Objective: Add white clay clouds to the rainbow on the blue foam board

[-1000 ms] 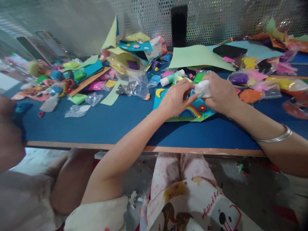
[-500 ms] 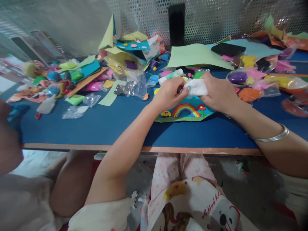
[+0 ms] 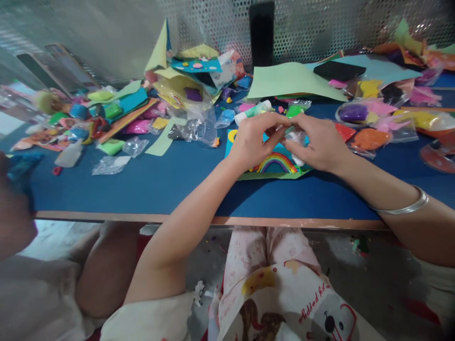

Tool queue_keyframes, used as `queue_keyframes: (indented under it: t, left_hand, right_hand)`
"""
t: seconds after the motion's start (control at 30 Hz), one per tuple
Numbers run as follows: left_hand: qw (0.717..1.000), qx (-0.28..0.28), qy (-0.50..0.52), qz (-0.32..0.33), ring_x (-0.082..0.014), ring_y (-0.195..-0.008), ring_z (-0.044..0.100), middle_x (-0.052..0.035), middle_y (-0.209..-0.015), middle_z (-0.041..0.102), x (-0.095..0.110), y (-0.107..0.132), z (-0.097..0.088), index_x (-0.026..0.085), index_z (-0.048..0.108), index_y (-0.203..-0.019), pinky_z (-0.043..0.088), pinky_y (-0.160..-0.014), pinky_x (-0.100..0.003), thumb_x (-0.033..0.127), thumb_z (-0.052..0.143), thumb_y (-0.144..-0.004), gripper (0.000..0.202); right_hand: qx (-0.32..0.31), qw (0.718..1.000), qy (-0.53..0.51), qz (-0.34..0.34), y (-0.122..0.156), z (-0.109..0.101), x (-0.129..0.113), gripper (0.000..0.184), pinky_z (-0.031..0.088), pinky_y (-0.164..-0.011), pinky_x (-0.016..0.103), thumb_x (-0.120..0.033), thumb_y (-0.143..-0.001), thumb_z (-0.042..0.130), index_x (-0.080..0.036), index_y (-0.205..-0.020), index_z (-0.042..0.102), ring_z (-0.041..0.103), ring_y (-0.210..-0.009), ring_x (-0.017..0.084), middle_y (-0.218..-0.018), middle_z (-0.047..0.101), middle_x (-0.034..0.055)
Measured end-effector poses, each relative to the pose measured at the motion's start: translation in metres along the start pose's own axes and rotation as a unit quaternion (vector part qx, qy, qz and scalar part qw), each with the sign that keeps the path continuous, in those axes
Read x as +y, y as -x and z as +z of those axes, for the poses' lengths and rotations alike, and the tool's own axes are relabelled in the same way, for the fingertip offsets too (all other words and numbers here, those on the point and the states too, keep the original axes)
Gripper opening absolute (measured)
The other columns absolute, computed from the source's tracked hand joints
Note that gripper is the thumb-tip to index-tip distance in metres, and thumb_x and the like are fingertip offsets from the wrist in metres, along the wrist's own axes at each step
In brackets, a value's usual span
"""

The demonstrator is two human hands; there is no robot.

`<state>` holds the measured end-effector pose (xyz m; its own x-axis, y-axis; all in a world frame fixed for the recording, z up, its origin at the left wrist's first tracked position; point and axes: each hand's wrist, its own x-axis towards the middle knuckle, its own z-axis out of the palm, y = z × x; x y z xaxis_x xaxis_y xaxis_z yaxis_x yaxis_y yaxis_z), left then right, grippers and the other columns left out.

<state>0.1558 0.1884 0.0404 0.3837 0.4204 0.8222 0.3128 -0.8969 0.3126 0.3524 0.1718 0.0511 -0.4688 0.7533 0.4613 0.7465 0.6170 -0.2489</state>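
My left hand point(image 3: 253, 138) and my right hand point(image 3: 322, 142) meet at the fingertips above a blue craft picture point(image 3: 232, 149). Between them is a small clear plastic packet point(image 3: 297, 137) with something white inside, probably modelling clay. Both hands pinch its top part, and the fingers hide much of it. Below, the picture shows a clay rainbow point(image 3: 277, 162) and has a green lower border. Behind my fingers lie a white and green tube point(image 3: 253, 111) and a bright green clay packet point(image 3: 295, 110).
Packets of coloured clay and paper sheets crowd the left side. A pale green sheet point(image 3: 291, 83) lies at the back, with a dark phone point(image 3: 262, 35) upright behind it. Orange clay point(image 3: 371, 138) sits to the right. Another person's arm point(image 3: 14, 208) reaches in at far left.
The white packet has dropped lower and turned between my hands. My fingertips have come together at its top, with my right hand rotated inward and covering the picture's red flower.
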Motion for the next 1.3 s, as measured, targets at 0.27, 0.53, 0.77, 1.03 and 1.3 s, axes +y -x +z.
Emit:
queue_keyframes:
  t: [0.27, 0.53, 0.77, 1.03, 1.3]
  left_hand:
    - [0.985, 0.084, -0.063, -0.136, -0.0164, -0.082, 0.071, -0.0048, -0.091, 0.068, -0.055, 0.007, -0.024, 0.025, 0.058, -0.107, 0.056, -0.076, -0.032, 0.053, 0.043, -0.105, 0.032]
    - [0.993, -0.031, 0.012, -0.114, -0.0180, -0.103, 0.070, -0.0030, -0.104, 0.068, -0.013, -0.001, -0.008, 0.027, 0.056, -0.124, 0.056, -0.091, -0.035, 0.045, 0.030, -0.109, 0.035]
    - [0.993, -0.106, -0.043, -0.030, -0.0227, -0.101, 0.065, -0.0065, -0.108, 0.068, 0.023, 0.000, -0.006, 0.024, 0.061, -0.122, 0.054, -0.090, -0.039, 0.035, 0.054, -0.099, 0.027]
    - [0.984, -0.173, -0.047, -0.019, -0.0209, -0.089, 0.066, -0.0055, -0.103, 0.064, 0.029, 0.009, 0.008, 0.023, 0.064, -0.125, 0.054, -0.073, -0.032, 0.033, 0.058, -0.091, 0.036]
    - [0.988, -0.148, -0.009, -0.032, -0.0172, -0.080, 0.065, -0.0012, -0.089, 0.065, 0.025, 0.005, 0.000, 0.027, 0.070, -0.124, 0.054, -0.074, -0.031, 0.047, 0.065, -0.093, 0.038]
  right_hand:
    - [0.126, 0.987, -0.099, 0.014, -0.006, -0.009, 0.021, 0.033, 0.050, -0.093, 0.047, -0.051, -0.099, 0.049, -0.021, -0.100, 0.064, 0.065, -0.099, 0.028, -0.103, 0.069, 0.0135]
    - [0.083, 0.979, -0.183, 0.010, -0.005, 0.004, 0.021, 0.054, 0.053, -0.080, 0.042, -0.061, -0.089, 0.059, -0.027, -0.128, 0.044, 0.062, -0.087, 0.024, -0.108, 0.058, 0.0083]
    - [0.089, 0.990, -0.110, 0.004, 0.001, -0.009, 0.003, 0.059, 0.047, -0.069, 0.036, -0.034, -0.078, 0.063, -0.022, -0.131, 0.043, 0.063, -0.084, 0.024, -0.100, 0.061, 0.0072]
    - [0.021, 0.996, -0.044, 0.072, 0.008, -0.021, -0.014, 0.060, 0.051, -0.083, 0.040, -0.028, -0.084, 0.061, -0.032, -0.139, 0.038, 0.067, -0.102, 0.030, -0.115, 0.066, 0.0080]
    - [0.073, 0.993, -0.093, 0.006, 0.007, -0.021, -0.011, 0.061, 0.052, -0.084, 0.039, -0.035, -0.083, 0.061, -0.029, -0.139, 0.035, 0.064, -0.104, 0.026, -0.120, 0.061, 0.0099]
